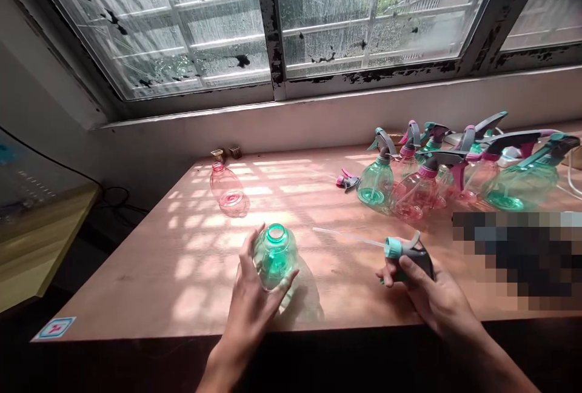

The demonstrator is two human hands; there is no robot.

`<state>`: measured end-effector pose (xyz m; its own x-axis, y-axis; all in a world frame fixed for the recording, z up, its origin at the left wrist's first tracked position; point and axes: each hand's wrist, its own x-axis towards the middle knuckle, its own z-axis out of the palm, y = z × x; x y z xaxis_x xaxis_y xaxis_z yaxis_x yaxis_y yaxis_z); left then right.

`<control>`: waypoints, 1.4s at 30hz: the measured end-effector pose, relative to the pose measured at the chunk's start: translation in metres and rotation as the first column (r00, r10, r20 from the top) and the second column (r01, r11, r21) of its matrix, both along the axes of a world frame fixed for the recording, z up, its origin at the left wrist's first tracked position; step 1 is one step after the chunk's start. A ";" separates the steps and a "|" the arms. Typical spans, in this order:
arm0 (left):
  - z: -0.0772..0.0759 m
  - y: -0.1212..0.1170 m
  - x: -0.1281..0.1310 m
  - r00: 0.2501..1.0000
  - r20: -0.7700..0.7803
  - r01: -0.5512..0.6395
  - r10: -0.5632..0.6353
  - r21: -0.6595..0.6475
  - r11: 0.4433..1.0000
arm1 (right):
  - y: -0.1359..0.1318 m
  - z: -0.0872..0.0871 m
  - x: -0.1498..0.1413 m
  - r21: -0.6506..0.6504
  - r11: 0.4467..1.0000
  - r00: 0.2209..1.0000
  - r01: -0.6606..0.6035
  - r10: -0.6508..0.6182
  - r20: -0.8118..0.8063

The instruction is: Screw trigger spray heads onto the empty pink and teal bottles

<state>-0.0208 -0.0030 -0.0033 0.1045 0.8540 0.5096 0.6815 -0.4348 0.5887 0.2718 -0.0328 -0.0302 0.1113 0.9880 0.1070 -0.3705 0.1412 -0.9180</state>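
Observation:
A green see-through bottle (276, 259) with an uncapped round mouth is in my left hand (254, 287), whose fingers and thumb curve round its sides. My right hand (430, 296) grips a spray head (411, 256), grey with a turquoise collar. From that collar a thin clear dip tube (350, 236) points left toward the bottle, apart from it. Bottle and spray head are separate, both over the front part of the table.
On the wooden table (136, 278), a red bottle (226, 187) without a head stands at the back left. Several spray bottles (375, 181) with heads crowd the back right, beside a loose pink-and-grey spray head (348, 181). A window (182, 29) rises behind. A pixelated patch covers the right edge.

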 end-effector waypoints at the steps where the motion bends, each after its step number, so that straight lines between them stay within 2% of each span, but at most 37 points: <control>1: -0.001 -0.001 0.000 0.999 -0.051 -0.001 0.005 0.066 0.998 | 0.002 0.001 0.002 -0.009 0.999 0.998 -0.045 0.044 -0.048; 4: -0.002 -0.005 0.002 0.955 -0.276 -0.044 0.108 0.230 0.972 | 0.002 0.003 0.004 0.007 0.993 0.982 -0.115 0.115 -0.148; 7: -0.001 -0.008 0.003 0.906 -0.387 -0.070 0.168 0.255 0.964 | -0.002 0.004 0.005 0.017 0.997 0.972 -0.075 0.077 -0.223; 10: 0.000 -0.007 0.003 0.909 -0.389 -0.051 0.148 0.249 0.967 | -0.003 0.006 0.007 -0.013 1.000 0.946 0.007 -0.011 -0.324; 12: 0.000 -0.007 0.002 0.897 -0.416 -0.038 0.152 0.268 0.963 | -0.002 0.007 0.006 -0.035 0.999 0.947 -0.021 0.009 -0.320; 16: 0.000 -0.007 0.003 0.860 -0.472 -0.046 0.195 0.309 0.950 | -0.001 0.008 0.000 -0.101 0.984 0.987 -0.149 0.141 -0.081; 19: 0.000 -0.008 0.004 0.858 -0.483 -0.024 0.176 0.304 0.952 | -0.002 0.009 -0.003 -0.154 0.978 0.990 -0.141 0.141 -0.007; 23: -0.001 -0.008 0.003 0.869 -0.460 -0.047 0.181 0.288 0.957 | -0.003 0.009 0.004 -0.086 0.991 0.993 -0.104 0.098 -0.064; 28: -0.006 -0.006 0.000 0.880 -0.416 -0.124 0.229 0.264 0.957 | -0.003 0.005 0.011 -0.056 0.997 0.984 0.044 -0.053 -0.171; 30: -0.006 -0.006 0.000 0.881 -0.412 -0.129 0.233 0.265 0.955 | -0.003 0.004 0.011 -0.060 0.998 0.984 0.033 -0.043 -0.171; 32: -0.004 -0.007 0.000 0.882 -0.423 -0.100 0.208 0.264 0.959 | -0.002 0.005 0.010 -0.074 0.997 0.991 -0.027 0.017 -0.135; 37: 0.002 -0.010 0.002 0.867 -0.498 0.147 -0.013 0.229 0.962 | -0.003 0.011 0.000 -0.182 0.976 0.993 -0.118 0.115 -0.025; 42: 0.002 -0.011 0.000 0.924 -0.373 0.157 -0.088 0.158 0.975 | -0.003 0.015 -0.004 -0.205 0.973 0.992 -0.104 0.117 0.052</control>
